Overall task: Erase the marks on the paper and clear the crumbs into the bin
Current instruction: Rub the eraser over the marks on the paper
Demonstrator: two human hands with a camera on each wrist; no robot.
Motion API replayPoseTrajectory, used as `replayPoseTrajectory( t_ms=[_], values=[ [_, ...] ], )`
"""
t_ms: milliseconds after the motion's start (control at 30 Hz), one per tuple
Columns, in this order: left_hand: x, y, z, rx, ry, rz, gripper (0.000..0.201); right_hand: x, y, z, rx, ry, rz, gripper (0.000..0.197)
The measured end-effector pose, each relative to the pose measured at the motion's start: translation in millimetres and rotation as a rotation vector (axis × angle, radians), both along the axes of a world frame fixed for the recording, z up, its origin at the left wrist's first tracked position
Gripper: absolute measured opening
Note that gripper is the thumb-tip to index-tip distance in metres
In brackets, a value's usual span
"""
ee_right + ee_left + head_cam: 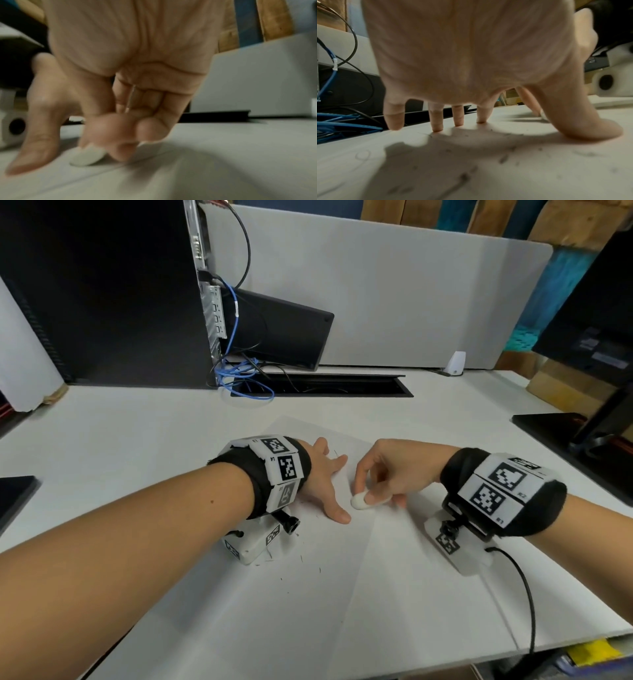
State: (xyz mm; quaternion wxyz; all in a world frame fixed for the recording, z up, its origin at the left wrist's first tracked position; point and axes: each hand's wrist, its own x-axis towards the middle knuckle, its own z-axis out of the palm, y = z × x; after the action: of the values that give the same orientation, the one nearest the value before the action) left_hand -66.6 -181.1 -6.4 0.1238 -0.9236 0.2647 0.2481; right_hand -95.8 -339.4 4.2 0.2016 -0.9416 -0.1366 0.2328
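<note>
A white sheet of paper (342, 570) lies on the white desk in front of me. My left hand (325, 477) presses flat on it with spread, straight fingers (436, 121). Just to its right, my right hand (380, 474) pinches a small white eraser (359, 501) and holds its tip against the paper (223, 169); in the right wrist view the eraser (87, 157) shows under the curled fingertips. Dark eraser crumbs (503, 158) and faint pencil marks (363, 155) lie on the paper below the left palm. More crumbs (301, 558) are scattered near the left wrist. No bin is in view.
A black computer tower (102, 292) with blue and black cables (239, 374) stands at the back left. A cable slot (322, 386) runs along the grey divider (411, 296). A monitor base (575, 436) sits at the right. A black object (13, 498) lies at the left edge.
</note>
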Motion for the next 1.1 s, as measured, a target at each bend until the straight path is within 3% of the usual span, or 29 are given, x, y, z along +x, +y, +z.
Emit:
replayPoseTrajectory(
  t_ms=[133,300,433,500,767,867,967,1100],
  values=[
    [-0.7,0.1,-0.1,-0.006,-0.008,0.000,0.111,5.8,-2.3,2.9,-0.016,-0.097,-0.067,0.016],
    [-0.1,1.8,-1.7,-0.036,0.006,-0.006,0.111,-7.1,5.2,1.7,0.040,0.033,0.028,0.011],
    [0.2,13.4,-0.1,-0.133,0.040,-0.033,0.110,14.3,-7.0,8.0,0.150,-0.253,-0.188,0.009],
    [-0.1,21.4,-0.8,-0.170,0.055,-0.058,0.116,24.3,-10.2,8.8,0.121,-0.284,-0.218,0.017],
    [9.7,37.2,-2.9,-0.263,0.119,-0.041,0.131,40.4,11.0,6.9,0.098,-0.108,-0.061,0.006],
    [14.5,37.2,-2.4,-0.271,0.089,-0.025,0.126,44.9,18.2,-1.2,-0.021,-0.128,-0.081,0.014],
    [17.9,34.2,-3.0,-0.241,0.066,-0.044,0.116,42.5,18.4,-1.4,-0.016,-0.098,-0.072,0.016],
    [17.4,29.3,-2.4,-0.147,0.029,-0.081,0.118,23.3,18.6,2.5,0.073,0.123,0.058,0.007]
  ],
)
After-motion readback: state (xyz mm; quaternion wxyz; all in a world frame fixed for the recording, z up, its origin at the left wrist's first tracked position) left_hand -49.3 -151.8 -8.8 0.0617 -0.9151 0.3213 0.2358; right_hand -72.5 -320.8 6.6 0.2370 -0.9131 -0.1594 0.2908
